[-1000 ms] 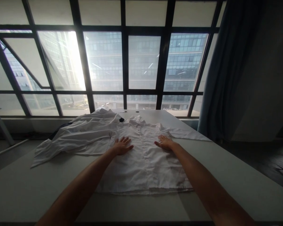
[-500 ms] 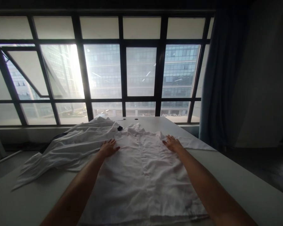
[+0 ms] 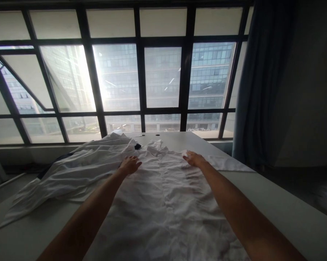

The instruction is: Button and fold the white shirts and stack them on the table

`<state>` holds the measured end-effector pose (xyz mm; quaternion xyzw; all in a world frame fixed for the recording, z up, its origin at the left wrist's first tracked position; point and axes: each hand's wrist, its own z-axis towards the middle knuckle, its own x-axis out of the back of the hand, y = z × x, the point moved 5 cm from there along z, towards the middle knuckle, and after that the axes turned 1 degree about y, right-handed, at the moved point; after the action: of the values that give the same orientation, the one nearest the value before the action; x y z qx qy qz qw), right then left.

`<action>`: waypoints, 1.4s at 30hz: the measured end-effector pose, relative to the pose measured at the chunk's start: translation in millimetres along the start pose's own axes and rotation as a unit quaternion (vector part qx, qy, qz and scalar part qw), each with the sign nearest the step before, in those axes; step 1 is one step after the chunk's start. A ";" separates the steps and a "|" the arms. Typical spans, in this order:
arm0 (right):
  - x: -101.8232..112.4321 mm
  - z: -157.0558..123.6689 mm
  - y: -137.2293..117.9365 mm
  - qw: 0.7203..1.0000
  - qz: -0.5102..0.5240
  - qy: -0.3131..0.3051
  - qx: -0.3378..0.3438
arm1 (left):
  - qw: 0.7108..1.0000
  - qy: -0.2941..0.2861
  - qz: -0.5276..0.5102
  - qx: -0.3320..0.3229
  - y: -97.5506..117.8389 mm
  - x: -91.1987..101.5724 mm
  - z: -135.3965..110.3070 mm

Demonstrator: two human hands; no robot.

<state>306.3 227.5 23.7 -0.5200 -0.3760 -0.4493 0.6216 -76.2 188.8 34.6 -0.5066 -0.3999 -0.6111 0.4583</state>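
Note:
A white button-front shirt lies spread on a white table, its collar toward the window and its front placket running down the middle. The cloth is wrinkled. My left hand rests on the shirt's upper left side, fingers spread. Near the right shoulder my right hand lies on the cloth, its fingers stretched forward and apart. A sleeve extends to the right beyond that hand. Both arms reach forward along the shirt's sides.
Left of the shirt lies a heap of rumpled white garments, with a small dark piece at its far end. A wide window stands behind the table. At the right hangs a blue-grey curtain.
Both hands have moved slightly forward over the shirt and closer together. The camera view has shifted a little, and the shirt's lower hem has left the frame.

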 end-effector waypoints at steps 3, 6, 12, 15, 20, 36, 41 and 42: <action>-18.2 4.4 -53.1 0.997 0.014 -0.026 0.069 | 0.998 0.005 -0.027 -0.051 30.1 -12.8 15.3; -42.6 2.0 -88.6 0.991 0.000 -0.075 0.112 | 0.995 -0.033 -0.055 -0.078 50.0 -29.8 26.2; -62.9 -3.0 -110.6 0.976 -0.054 -0.175 0.115 | 0.986 -0.138 -0.055 -0.079 57.0 -38.4 41.4; -60.7 0.3 -120.0 0.975 -0.053 -0.174 0.124 | 0.989 -0.120 -0.048 -0.069 60.0 -34.1 51.5; -68.9 12.5 -130.9 0.968 -0.053 -0.196 0.146 | 0.990 -0.082 -0.044 -0.102 68.2 -40.5 67.8; -93.8 111.1 -109.1 0.984 -0.076 -0.122 0.103 | 0.995 -0.059 -0.037 -0.075 48.2 -61.0 148.3; -93.7 106.9 -107.1 0.986 -0.069 -0.123 0.085 | 0.996 -0.056 -0.042 -0.057 43.4 -63.8 143.9; -90.8 104.4 -106.2 0.988 -0.066 -0.114 0.076 | 0.997 -0.045 -0.040 -0.053 42.9 -62.2 140.9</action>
<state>177.0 339.6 -10.0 -0.4933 -0.5111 -0.3969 0.5813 4.9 321.5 -2.2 -0.5406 -0.4077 -0.6257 0.3874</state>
